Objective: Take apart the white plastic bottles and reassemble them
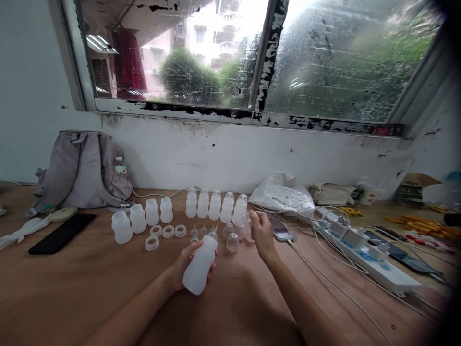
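Observation:
My left hand (180, 266) is wrapped round a frosted white baby bottle (200, 269). The bottle leans to the right, and a clear nipple (212, 234) shows beyond its top. At the row of clear dome caps, my right hand (262, 233) is closed, fingertips pinching a clear cap (248, 229). Other dome caps (232, 242) stand just left of it. Loose nipples (194, 232) lie behind the held bottle, partly hidden by it. White collar rings (168, 231) lie flat further left. Several open bottles (138, 218) stand left of the rings, and several capped bottles (215, 206) stand behind the nipples.
A grey backpack (84, 168) leans on the wall above a black phone (62, 234). To the right are a plastic bag (283, 194), a charging phone (279, 228) and a power strip (378, 266) with loose white cables. Yellow items (425, 226) lie at the far right.

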A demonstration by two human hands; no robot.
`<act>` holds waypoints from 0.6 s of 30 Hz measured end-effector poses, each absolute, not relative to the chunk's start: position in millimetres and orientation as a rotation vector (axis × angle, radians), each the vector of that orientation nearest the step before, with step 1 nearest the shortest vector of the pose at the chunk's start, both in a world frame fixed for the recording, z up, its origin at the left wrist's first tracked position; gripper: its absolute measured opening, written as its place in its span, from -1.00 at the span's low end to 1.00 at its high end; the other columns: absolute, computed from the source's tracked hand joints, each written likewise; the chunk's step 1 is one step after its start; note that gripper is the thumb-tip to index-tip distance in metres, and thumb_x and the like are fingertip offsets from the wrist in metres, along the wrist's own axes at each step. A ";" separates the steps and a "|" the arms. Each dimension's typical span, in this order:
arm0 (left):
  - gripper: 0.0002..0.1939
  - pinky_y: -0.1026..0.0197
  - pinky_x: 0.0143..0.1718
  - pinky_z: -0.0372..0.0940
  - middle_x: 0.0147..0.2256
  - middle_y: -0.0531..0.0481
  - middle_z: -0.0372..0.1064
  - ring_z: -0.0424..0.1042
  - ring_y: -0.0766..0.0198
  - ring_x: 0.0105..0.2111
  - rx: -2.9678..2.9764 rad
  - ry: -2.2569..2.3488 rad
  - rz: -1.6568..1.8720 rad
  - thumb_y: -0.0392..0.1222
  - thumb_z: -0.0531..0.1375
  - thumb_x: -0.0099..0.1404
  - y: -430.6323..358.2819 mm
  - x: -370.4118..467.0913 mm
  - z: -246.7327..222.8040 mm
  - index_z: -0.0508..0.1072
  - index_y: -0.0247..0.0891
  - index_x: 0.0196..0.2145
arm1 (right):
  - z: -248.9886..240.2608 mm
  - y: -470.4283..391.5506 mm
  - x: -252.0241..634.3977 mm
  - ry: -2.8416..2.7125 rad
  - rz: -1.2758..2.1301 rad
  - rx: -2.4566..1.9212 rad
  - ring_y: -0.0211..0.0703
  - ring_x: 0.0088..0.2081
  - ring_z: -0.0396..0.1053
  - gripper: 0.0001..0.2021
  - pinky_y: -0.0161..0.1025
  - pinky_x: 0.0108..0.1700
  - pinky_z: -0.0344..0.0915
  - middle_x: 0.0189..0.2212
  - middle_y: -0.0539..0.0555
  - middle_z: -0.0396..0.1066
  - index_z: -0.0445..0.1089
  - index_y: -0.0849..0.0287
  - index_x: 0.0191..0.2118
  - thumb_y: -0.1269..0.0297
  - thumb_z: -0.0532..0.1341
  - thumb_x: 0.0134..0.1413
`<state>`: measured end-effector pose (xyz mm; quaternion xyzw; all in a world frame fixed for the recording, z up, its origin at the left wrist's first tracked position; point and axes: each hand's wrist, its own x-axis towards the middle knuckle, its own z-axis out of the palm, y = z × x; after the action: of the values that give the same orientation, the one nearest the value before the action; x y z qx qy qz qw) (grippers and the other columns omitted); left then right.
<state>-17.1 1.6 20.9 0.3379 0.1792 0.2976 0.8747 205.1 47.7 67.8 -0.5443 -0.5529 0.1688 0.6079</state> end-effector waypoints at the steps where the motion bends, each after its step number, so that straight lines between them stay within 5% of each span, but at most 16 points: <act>1: -0.52 0.26 -0.54 0.24 -0.45 -0.04 0.32 0.35 0.30 -0.55 0.695 0.373 0.703 0.15 0.00 0.12 0.7 -15.6 22.7 0.30 -0.35 -0.22 | 69.7 50.6 211.3 -1.351 0.333 -1.359 -0.27 -0.64 0.18 -0.68 -0.34 -0.58 0.04 -0.66 -0.05 0.24 0.25 0.19 -0.44 0.00 0.04 -0.06; 8: -0.47 0.10 -0.39 0.27 -0.41 -0.07 0.32 0.37 0.20 -0.46 0.708 0.402 0.898 0.18 -0.03 0.16 -6.0 -9.2 32.8 0.28 -0.30 -0.12 | 70.7 51.2 227.1 -1.833 0.308 -2.102 -0.22 -0.59 0.30 -0.75 -0.35 -0.57 0.03 -0.51 0.08 0.37 0.22 0.19 -0.41 0.07 0.09 -0.08; 13: -0.45 0.15 -0.48 0.28 -0.43 -0.04 0.30 0.33 0.26 -0.51 0.755 0.498 0.921 0.21 -0.02 0.15 -9.8 -4.0 35.0 0.26 -0.28 -0.08 | 69.5 47.9 225.6 -1.910 0.335 -2.131 -0.23 -0.57 0.32 -0.70 -0.36 -0.59 0.03 -0.41 0.14 0.40 0.20 0.20 -0.41 0.03 0.10 -0.07; 18: -0.55 0.28 -0.57 0.24 -0.42 0.02 0.28 0.28 0.34 -0.53 0.989 0.747 1.028 -0.04 0.22 0.02 -12.4 0.8 33.8 0.26 -0.27 -0.15 | 69.0 48.9 224.3 -1.893 0.322 -2.025 -0.23 -0.56 0.32 -0.65 -0.36 -0.57 0.03 -0.45 0.07 0.39 0.21 0.16 -0.39 -0.07 0.02 -0.03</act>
<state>0.8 -12.4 33.8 0.4430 0.3343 0.4601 0.6931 224.3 48.9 69.0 -0.7145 -0.6679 0.1135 0.1749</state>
